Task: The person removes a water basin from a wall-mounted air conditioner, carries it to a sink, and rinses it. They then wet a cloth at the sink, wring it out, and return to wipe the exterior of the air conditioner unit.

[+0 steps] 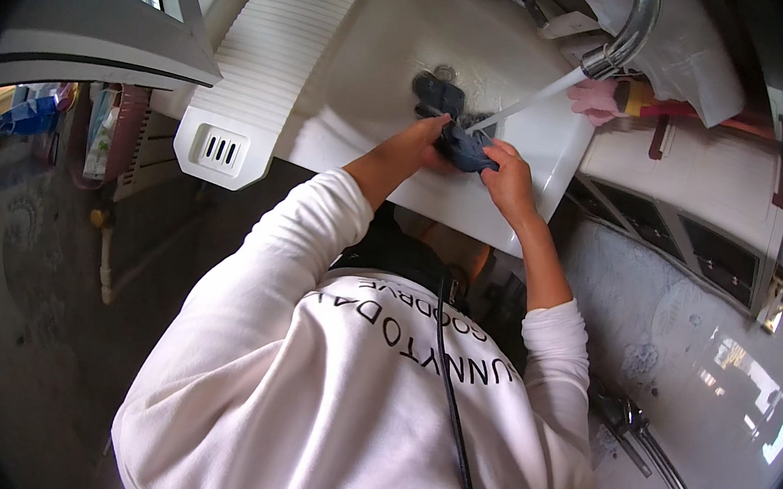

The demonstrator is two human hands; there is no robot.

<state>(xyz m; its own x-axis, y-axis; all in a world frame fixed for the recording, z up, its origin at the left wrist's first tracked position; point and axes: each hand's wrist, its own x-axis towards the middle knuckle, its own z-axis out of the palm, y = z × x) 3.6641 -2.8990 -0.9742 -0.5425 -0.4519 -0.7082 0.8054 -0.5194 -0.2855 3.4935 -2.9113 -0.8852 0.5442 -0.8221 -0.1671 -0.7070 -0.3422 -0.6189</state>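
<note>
A wet dark grey-blue cloth item (pixel 464 150) is held between my two hands over the near part of a white sink basin (pixel 382 64). My left hand (pixel 434 145) grips its left side, and my right hand (pixel 506 174) pinches its right side. Water runs from the chrome faucet (pixel 600 60) at the upper right in a slanting stream onto the cloth. More dark wet cloth (pixel 439 93) lies on the basin floor just beyond my left hand. The exact kind of cloth item cannot be told.
A white ribbed washboard (pixel 284 40) stands left of the basin. Pink gloves (pixel 596 100) and a white plastic bag (pixel 694 54) are at the right near the faucet. A grey-framed glass panel (pixel 113 29) juts in at the upper left. A white cabinet (pixel 699 177) adjoins on the right.
</note>
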